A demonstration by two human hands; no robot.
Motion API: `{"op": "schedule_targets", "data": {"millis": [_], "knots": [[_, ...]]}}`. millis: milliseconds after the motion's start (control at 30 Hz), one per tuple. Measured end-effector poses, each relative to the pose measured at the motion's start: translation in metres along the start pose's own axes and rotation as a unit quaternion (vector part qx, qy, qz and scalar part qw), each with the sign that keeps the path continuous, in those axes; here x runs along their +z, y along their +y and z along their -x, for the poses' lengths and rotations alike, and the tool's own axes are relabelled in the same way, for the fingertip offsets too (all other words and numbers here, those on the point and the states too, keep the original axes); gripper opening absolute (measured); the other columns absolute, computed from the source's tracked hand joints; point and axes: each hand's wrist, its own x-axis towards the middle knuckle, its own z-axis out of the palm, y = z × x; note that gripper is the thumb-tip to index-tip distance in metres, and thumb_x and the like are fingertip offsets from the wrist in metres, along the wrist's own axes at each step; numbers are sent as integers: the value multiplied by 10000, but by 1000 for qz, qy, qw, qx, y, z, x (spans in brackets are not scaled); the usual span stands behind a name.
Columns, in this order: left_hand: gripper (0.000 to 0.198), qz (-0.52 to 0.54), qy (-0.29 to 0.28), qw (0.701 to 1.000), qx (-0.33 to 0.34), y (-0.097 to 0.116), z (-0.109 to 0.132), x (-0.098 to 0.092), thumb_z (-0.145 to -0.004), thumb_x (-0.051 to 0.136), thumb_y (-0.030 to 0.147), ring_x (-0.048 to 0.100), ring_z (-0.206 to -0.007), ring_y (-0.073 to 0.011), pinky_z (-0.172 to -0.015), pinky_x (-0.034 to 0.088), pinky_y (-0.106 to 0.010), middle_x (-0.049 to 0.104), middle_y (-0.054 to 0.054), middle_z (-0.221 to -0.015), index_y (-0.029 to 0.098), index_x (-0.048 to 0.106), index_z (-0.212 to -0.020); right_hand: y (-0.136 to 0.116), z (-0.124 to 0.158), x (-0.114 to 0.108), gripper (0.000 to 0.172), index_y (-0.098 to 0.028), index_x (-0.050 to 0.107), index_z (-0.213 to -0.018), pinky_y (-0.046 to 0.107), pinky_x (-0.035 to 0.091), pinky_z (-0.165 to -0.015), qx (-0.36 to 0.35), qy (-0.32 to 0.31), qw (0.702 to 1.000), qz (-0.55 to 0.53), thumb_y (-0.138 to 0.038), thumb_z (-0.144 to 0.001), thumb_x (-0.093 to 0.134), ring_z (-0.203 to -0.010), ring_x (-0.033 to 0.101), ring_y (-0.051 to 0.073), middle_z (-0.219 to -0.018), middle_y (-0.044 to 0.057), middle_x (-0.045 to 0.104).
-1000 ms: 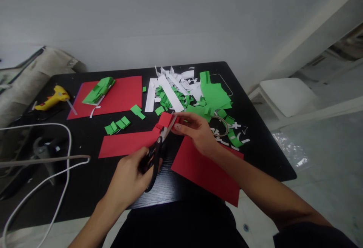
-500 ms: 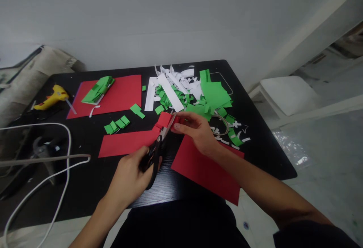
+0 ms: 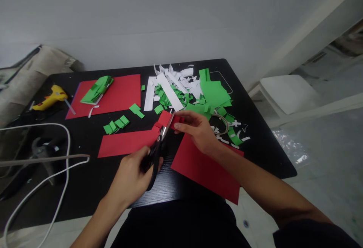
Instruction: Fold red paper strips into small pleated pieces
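Red paper (image 3: 164, 118), plain, against scissors (image 3: 159, 139)

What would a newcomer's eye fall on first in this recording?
Probably the scissors near the middle, held in the left hand, with their blades across the folded red paper that the right hand pinches. Just beyond the hands, the heap of white and green scraps stands out against the black table. The yellow glue gun at the table's left would likely come next.
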Motion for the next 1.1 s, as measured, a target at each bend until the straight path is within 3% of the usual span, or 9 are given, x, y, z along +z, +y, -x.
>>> {"op": "schedule_targets", "data": {"millis": [233,533,1100], "knots": [[319,2,2,1000,7,0,1,3,-924,622,482,476,-516,-142,-513,359,-256,527,46,-591,214,560,-762,-1,0,1,327,-264,775,-983,324,673,-750,18,-3,999,-28,-263,-694,928,-827,735,161,-917,-11,775],[304,-20,16,999,20,4,-2,3,-930,606,476,523,-508,-157,-522,388,-267,565,33,-597,217,578,-773,-2,0,2,352,-251,758,-973,366,680,-851,34,2,998,-46,-267,-676,945,-853,753,165,-923,-12,789],[294,-26,24,999,22,4,-1,5,-932,608,475,541,-511,-156,-525,402,-269,570,34,-610,219,557,-797,-1,0,4,318,-250,777,-932,321,678,-814,43,7,996,-80,-220,-662,942,-809,752,140,-894,-23,800]]}}
